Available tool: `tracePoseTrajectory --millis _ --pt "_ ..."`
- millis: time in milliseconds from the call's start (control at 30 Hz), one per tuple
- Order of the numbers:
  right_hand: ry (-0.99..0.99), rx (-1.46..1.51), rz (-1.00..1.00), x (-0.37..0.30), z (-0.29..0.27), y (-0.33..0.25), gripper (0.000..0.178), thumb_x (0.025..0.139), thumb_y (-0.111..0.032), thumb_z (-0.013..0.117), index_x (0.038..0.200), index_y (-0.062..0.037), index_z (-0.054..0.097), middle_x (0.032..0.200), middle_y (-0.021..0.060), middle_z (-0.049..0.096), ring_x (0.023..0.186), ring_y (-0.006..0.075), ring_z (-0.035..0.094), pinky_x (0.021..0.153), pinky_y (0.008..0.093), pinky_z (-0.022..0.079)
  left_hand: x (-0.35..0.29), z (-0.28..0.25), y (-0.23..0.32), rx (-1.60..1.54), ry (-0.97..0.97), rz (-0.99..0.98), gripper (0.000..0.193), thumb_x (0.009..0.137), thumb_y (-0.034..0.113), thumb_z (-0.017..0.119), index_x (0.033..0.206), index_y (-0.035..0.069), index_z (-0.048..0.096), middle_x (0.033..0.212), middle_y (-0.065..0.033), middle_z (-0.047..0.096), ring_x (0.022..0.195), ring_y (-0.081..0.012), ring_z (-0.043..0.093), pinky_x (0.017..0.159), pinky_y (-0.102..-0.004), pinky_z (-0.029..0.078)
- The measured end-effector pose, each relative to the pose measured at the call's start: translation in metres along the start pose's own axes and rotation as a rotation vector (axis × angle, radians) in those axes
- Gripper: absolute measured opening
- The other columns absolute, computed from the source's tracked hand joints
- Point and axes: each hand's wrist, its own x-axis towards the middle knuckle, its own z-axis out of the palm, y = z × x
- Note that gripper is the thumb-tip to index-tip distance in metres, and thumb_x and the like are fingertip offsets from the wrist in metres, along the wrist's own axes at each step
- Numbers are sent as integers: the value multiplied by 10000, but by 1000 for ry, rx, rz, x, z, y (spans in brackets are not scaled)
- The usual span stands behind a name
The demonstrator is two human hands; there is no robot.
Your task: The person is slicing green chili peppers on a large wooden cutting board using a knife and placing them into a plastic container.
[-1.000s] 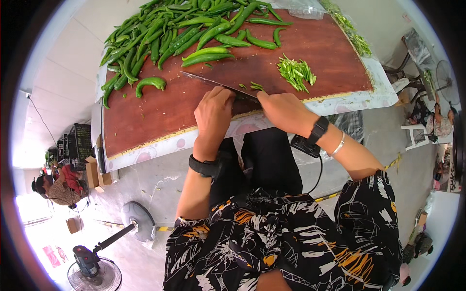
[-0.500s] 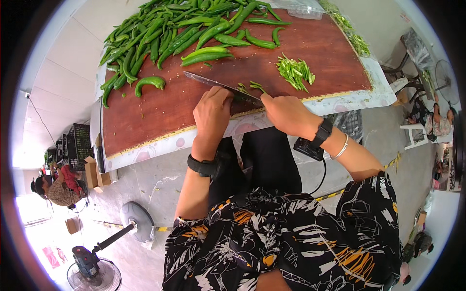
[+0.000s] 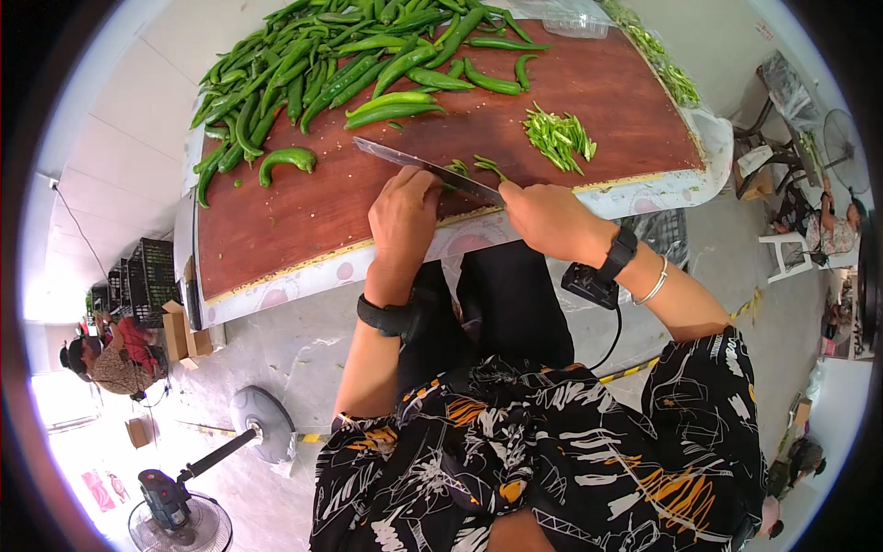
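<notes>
My right hand [image 3: 552,221] is closed round the handle of a large kitchen knife [image 3: 391,155], whose blade slants up to the left over the brown board [image 3: 303,230]. My left hand [image 3: 403,210] is bent with its fingertips down at the board's near edge, right behind the blade. A bit of green chili pepper shows at those fingertips; the blade and fingers hide most of it. Beyond the blade lie a few cut pepper pieces [image 3: 487,166]. Farther right sits a small heap of sliced green pepper [image 3: 559,140].
A big pile of whole green chili peppers [image 3: 322,55] covers the far left of the board. A clear plastic tub [image 3: 577,26] stands at the far edge, and more cut peppers [image 3: 676,83] lie along the right side. A standing fan [image 3: 179,520] is at lower left; people sit on both sides.
The knife and both hands stay almost in place, with only a slight shift. The whole view has moved a little; the peppers lie as before.
</notes>
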Motion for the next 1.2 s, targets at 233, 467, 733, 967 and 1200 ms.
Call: tracePoseTrajectory --millis 233,467,733,967,1200 --pt "80 -13 -28 15 11 -2 102 842 -68 523 873 21 483 711 229 623 712 442 616 622 531 468 2 -3 2 -34 -24 -1 27 812 73 638 833 86 648 860 -55 625 831 -291 622 690 -388 498" --pt "71 -13 -43 17 1 -1 113 860 -89 526 891 17 501 714 229 625 723 435 619 632 525 476 -1 -4 1 -54 -14 18 32 811 69 641 842 72 651 862 -65 630 837 -301 623 696 -392 500" --pt "27 89 7 3 10 -6 160 890 -121 537 903 15 455 705 224 599 708 451 585 624 542 430 1 -6 3 -89 -29 -24 34 797 50 644 828 63 652 857 -68 637 827 -299 628 696 -385 503" --pt "154 11 -26 18 21 6 132 885 -111 519 889 12 472 715 240 612 713 456 603 629 554 455 1 -4 4 -78 -50 -23 42 796 52 645 832 66 662 863 -65 645 830 -300 633 699 -381 504" --pt "103 65 121 -26 -17 5 138 894 -133 515 908 1 489 718 250 609 715 469 595 638 551 454 0 -5 3 -76 -46 -14 43 801 51 636 833 69 660 886 -57 648 839 -292 632 702 -379 502"
